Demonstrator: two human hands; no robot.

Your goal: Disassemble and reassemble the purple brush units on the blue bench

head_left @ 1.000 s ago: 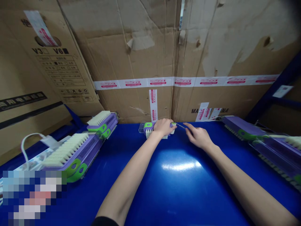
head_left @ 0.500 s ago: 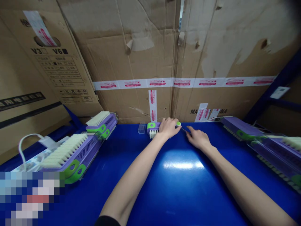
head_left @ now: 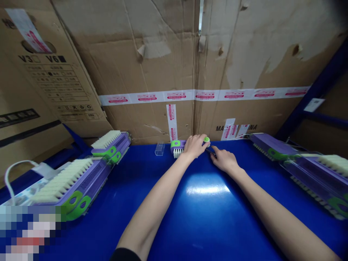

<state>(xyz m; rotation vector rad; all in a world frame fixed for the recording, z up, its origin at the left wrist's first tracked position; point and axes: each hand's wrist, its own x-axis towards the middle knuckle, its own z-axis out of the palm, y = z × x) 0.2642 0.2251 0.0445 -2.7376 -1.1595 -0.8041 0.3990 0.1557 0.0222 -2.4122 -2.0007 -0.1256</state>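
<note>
A small purple and green brush (head_left: 177, 146) with white bristles lies at the far edge of the blue table (head_left: 201, 214), against the cardboard wall. My left hand (head_left: 195, 145) is closed over its top. My right hand (head_left: 223, 159) sits just to the right of it, fingers pinched on a thin dark tool (head_left: 210, 150) whose tip points at the brush's green right end (head_left: 206, 139). A small clear plastic cover (head_left: 159, 148) stands on the table left of the brush, apart from it.
Long purple brushes with green clips lie stacked at the left (head_left: 81, 174) and at the right (head_left: 307, 163). Taped cardboard boxes (head_left: 168, 72) wall off the back. A white cable loop (head_left: 16, 166) lies far left. A blue rack post (head_left: 315, 90) rises at right.
The brush has slid right, out of the clear cover, which stays behind on the table. My right hand moved closer to the brush's green end. The view shifted slightly.
</note>
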